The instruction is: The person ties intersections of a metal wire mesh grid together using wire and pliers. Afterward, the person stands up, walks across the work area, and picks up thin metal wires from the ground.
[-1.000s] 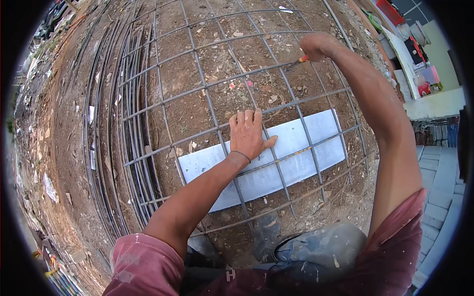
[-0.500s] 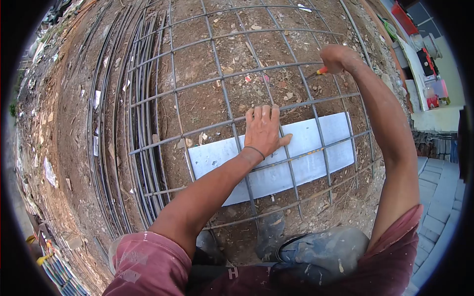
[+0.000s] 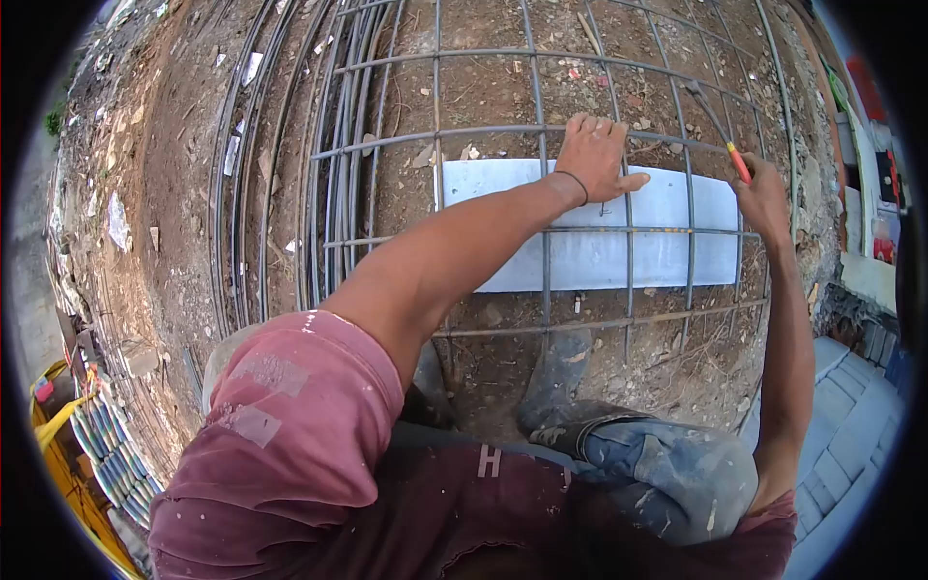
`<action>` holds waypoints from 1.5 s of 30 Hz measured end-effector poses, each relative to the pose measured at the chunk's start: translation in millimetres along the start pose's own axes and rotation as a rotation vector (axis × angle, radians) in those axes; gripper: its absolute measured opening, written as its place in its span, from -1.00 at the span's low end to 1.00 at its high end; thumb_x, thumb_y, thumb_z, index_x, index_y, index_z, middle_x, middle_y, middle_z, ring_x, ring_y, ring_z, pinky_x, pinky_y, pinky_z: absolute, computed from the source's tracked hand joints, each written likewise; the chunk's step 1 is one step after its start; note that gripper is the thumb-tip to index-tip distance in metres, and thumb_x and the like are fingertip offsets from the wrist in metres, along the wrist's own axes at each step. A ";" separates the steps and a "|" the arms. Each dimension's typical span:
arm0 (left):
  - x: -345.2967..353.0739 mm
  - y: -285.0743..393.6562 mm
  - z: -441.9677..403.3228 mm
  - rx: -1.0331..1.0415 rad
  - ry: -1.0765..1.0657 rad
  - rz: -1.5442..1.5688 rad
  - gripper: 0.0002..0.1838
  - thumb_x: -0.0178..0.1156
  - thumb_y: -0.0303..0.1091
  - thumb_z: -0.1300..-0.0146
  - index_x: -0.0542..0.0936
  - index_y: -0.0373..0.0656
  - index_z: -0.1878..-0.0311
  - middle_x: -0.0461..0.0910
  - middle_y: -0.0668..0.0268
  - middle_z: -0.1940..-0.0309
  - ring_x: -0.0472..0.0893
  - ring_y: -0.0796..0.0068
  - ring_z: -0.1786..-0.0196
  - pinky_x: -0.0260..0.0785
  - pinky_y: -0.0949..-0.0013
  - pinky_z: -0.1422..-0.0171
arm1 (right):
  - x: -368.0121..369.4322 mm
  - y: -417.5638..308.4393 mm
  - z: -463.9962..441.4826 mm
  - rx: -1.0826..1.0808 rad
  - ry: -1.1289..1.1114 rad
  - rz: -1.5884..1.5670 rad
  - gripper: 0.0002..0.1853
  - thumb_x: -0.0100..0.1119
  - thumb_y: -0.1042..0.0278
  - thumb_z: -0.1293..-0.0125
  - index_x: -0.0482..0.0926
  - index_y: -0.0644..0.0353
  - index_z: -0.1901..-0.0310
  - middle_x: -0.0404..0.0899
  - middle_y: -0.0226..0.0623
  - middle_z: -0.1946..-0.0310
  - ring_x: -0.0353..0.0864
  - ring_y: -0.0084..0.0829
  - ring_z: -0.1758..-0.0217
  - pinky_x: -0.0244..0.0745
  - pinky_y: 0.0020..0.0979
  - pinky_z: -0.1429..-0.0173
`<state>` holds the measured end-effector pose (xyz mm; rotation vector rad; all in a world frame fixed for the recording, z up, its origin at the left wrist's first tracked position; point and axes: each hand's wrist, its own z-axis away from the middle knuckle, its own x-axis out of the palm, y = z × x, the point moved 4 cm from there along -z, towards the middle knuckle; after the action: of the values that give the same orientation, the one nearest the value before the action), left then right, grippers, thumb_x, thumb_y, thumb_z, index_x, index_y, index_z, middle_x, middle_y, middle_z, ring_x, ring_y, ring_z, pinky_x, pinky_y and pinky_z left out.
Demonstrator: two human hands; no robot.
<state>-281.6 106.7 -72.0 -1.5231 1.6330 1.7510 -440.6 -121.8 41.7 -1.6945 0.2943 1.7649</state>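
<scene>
A grid of crossed steel rebar [image 3: 536,87] lies over the dirt in front of me. My left hand [image 3: 592,159] rests on it, fingers curled over a cross bar and thumb out by a lengthwise bar. Beneath the near part of the grid is a white rectangular board [image 3: 590,261]. At the grid's right side my right hand [image 3: 764,198] is closed around the red and yellow handle of dark metal pincers [image 3: 713,116]. The head of the pincers points up and left, above the bars; whether it touches one I cannot tell.
Several long loose rebars [image 3: 343,164] lie along the left of the grid. My boots [image 3: 556,377] stand at its near edge. Grey paving blocks [image 3: 836,425] are at the lower right, and a yellow cloth or sheet [image 3: 63,464] is at the lower left.
My view has shifted, so grid and board sit higher and further right. My right hand has come down and nearer, and the pincers now show at full length. My left hand stays on the grid.
</scene>
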 end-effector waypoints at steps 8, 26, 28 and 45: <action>-108.0 -73.7 21.5 0.456 -0.285 -0.387 -0.06 0.23 0.26 -0.39 0.19 -0.09 -0.64 0.27 -0.06 -0.56 0.13 -0.13 -0.66 -0.09 -0.17 -0.74 | 38.0 -32.3 80.6 -0.125 0.001 0.081 -0.68 0.44 0.23 -0.26 0.60 0.26 0.11 0.71 0.06 0.28 0.70 0.12 0.17 0.51 0.00 0.08; -206.3 -179.4 188.4 0.082 -0.090 -0.259 -0.19 0.33 -0.05 -0.37 0.29 -0.22 -0.55 0.33 -0.02 -0.51 0.19 -0.11 -0.61 0.00 -0.08 -0.71 | 82.4 -87.7 91.1 -0.433 -0.057 -0.014 -0.44 0.64 0.04 -0.06 0.61 0.26 0.06 0.56 -0.07 0.11 0.56 0.01 -0.01 0.47 -0.07 -0.09; -211.3 -179.9 185.8 0.074 -0.074 -0.292 -0.22 0.34 -0.10 -0.37 0.30 -0.22 -0.55 0.33 -0.02 -0.51 0.20 -0.10 -0.61 0.05 -0.05 -0.70 | 83.1 -96.6 85.0 -0.464 0.012 -0.021 -0.42 0.62 0.08 -0.09 0.62 0.29 -0.03 0.52 -0.04 0.05 0.54 0.02 -0.06 0.47 -0.06 -0.15; -289.3 -281.3 249.5 -0.246 -0.010 -0.607 -0.24 0.08 0.09 -0.51 0.25 -0.24 -0.56 0.25 -0.01 -0.55 0.12 -0.04 -0.65 -0.11 -0.14 -0.74 | 88.4 -140.5 58.9 -0.524 0.145 -0.160 -0.71 0.45 0.39 -0.23 0.62 0.31 0.07 0.58 -0.02 0.09 0.59 0.05 -0.05 0.51 -0.06 -0.15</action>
<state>-65.2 527.5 -37.4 -1.8583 0.8275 1.6323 -398.7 45.2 4.6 -2.1445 -0.2629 1.6949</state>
